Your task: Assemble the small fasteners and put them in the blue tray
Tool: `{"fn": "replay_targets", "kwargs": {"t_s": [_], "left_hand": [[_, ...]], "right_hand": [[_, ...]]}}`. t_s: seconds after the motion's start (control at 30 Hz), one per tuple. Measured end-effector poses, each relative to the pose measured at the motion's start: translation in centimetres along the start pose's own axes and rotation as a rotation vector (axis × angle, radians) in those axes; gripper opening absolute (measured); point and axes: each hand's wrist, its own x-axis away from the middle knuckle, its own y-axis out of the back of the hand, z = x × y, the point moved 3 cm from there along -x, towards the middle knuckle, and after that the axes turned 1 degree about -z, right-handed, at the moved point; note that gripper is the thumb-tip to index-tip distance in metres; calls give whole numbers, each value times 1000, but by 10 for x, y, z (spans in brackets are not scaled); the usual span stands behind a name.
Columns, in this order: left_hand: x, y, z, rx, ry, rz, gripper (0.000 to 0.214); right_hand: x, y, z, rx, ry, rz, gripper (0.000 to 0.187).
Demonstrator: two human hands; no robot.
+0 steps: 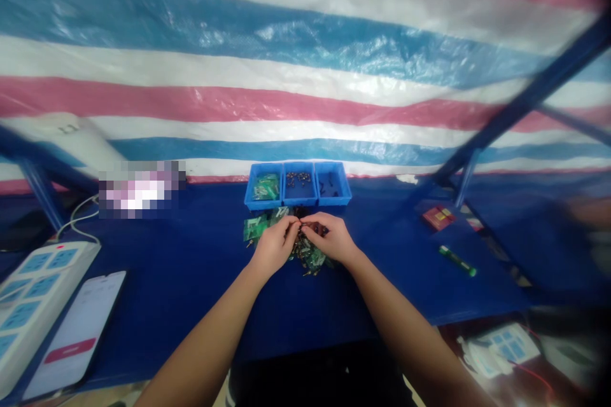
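Note:
My left hand (275,243) and my right hand (333,238) meet fingertip to fingertip over a heap of small parts (312,259) on the blue table. Both are closed in a pinch; whatever sits between the fingers is too small to make out. The heap mixes green pieces with dark and brass-coloured bits, partly covered by my hands. Green flat pieces (256,226) lie at its left edge. Just behind stand three joined blue bins: the left bin (248,194) holds green pieces, the middle bin (300,200) small brass-coloured parts, the right bin (346,191) a few dark pieces.
At left lie a white power strip (71,280) and a phone (79,331) with its screen lit. A red box (438,217) and a green tube (457,261) lie at right. Blue frame bars (520,102) slant up before a striped sheet (305,102). Another power strip (510,343) sits lower right.

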Motion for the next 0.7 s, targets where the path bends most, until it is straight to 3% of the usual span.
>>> {"fn": "replay_targets", "kwargs": {"t_s": [0.27, 0.7], "left_hand": [[1, 0, 2, 12, -7, -40, 27], [1, 0, 1, 9, 13, 35, 28]], "right_hand": [[0, 0, 2, -23, -9, -62, 23], [1, -4, -2, -15, 35, -30, 22]]}}
